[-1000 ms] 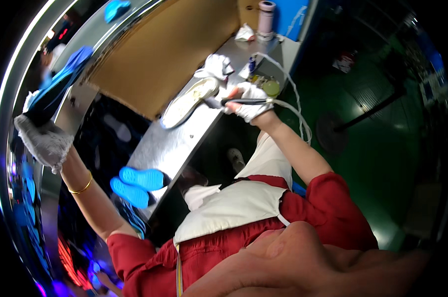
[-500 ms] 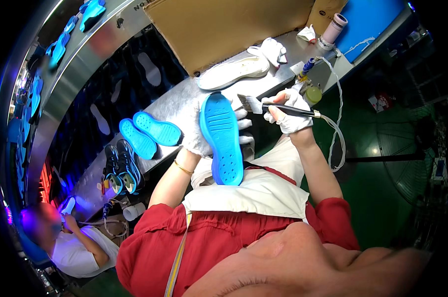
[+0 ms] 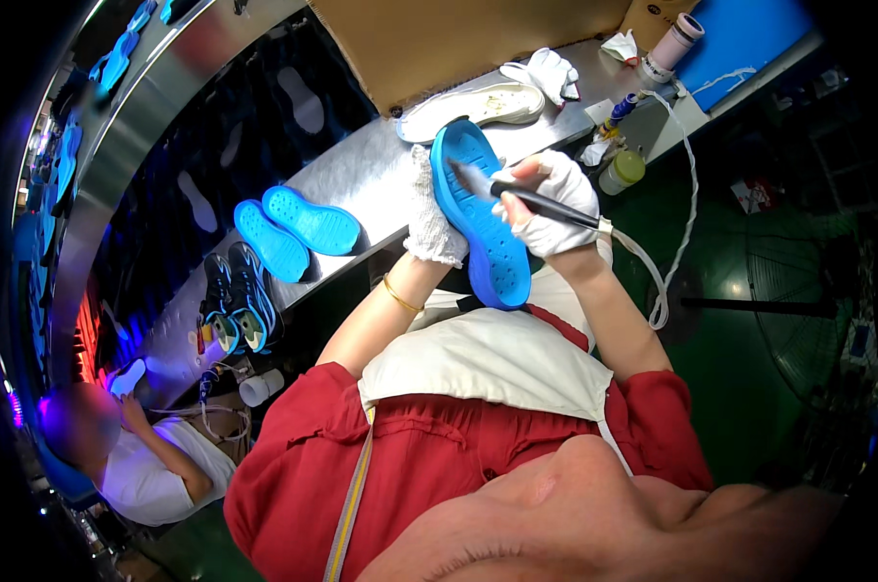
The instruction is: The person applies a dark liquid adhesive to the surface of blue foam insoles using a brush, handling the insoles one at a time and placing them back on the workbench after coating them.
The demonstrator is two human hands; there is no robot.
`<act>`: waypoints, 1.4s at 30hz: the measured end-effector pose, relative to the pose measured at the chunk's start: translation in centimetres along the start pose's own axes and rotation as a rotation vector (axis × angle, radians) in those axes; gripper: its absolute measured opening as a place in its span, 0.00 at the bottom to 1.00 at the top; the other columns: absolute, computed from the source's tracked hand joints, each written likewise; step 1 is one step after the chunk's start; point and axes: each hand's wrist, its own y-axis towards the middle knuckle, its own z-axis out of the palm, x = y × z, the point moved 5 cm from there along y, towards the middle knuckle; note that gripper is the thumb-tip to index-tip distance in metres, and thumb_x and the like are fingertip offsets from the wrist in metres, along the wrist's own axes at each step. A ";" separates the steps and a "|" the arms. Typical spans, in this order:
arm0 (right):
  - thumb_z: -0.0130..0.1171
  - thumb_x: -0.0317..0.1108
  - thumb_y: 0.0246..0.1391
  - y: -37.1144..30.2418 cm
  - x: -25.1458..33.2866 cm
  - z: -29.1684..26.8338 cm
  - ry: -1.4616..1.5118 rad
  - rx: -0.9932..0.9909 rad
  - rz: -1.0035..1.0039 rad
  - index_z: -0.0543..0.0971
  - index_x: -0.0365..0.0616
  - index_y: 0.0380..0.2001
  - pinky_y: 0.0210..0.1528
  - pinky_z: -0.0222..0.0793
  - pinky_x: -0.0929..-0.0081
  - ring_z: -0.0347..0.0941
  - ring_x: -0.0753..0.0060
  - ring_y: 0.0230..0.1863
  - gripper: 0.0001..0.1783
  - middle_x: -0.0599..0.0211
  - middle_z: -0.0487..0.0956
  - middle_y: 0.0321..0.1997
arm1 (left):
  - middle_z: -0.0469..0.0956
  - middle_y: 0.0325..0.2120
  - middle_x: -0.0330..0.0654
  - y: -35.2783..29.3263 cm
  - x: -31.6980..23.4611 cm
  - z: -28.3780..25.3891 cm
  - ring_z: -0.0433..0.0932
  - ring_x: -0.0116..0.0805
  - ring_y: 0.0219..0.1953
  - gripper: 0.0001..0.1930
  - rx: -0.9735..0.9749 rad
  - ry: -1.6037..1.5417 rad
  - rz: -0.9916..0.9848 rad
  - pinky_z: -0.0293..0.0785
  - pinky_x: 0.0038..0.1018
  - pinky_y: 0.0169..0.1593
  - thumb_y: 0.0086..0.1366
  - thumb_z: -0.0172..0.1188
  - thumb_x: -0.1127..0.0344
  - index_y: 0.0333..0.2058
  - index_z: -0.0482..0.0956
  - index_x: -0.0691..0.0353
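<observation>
One brush (image 3: 552,209), two black shoes (image 3: 252,291)

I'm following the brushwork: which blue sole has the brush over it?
The blue sole in the left hand; the brush is over it, while the nearby pair lies on the bench.

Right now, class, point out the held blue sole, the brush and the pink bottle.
Blue sole (image 3: 490,223): head view, middle of its visible face.
Brush (image 3: 548,207): head view, its black handle.
Pink bottle (image 3: 674,47): head view, its side.
</observation>
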 end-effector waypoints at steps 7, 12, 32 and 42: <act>0.63 0.23 0.41 -1.3 0.1 1.6 -0.287 0.097 -0.266 0.73 0.43 0.32 0.28 0.72 0.77 0.76 0.71 0.23 0.13 0.65 0.76 0.28 | 0.73 0.50 0.54 -0.2 -1.0 -0.6 0.74 0.50 0.49 0.41 0.015 0.191 -0.088 0.71 0.43 0.54 0.59 0.40 0.29 0.56 0.67 0.60; 0.62 0.22 0.44 -3.0 1.1 2.1 -0.572 0.147 -0.554 0.73 0.43 0.32 0.31 0.74 0.81 0.77 0.75 0.26 0.12 0.63 0.77 0.28 | 0.71 0.51 0.56 -0.9 -1.5 -1.1 0.74 0.52 0.50 0.42 0.046 0.191 -0.157 0.70 0.45 0.55 0.59 0.39 0.28 0.57 0.66 0.62; 0.60 0.22 0.50 -2.8 -0.7 -1.8 -0.124 0.094 -0.235 0.75 0.39 0.30 0.29 0.72 0.84 0.75 0.81 0.24 0.05 0.61 0.79 0.32 | 0.72 0.51 0.54 0.3 2.7 -0.5 0.73 0.51 0.50 0.58 0.267 0.087 -0.237 0.72 0.44 0.53 0.44 0.37 0.16 0.59 0.60 0.63; 0.62 0.20 0.45 -1.5 0.0 -0.5 -0.035 0.108 -0.201 0.78 0.40 0.29 0.29 0.72 0.81 0.76 0.75 0.26 0.07 0.61 0.80 0.31 | 0.71 0.53 0.46 4.1 0.4 -0.3 0.72 0.42 0.53 0.35 0.522 -0.040 -0.068 0.66 0.46 0.59 0.64 0.45 0.38 0.61 0.60 0.58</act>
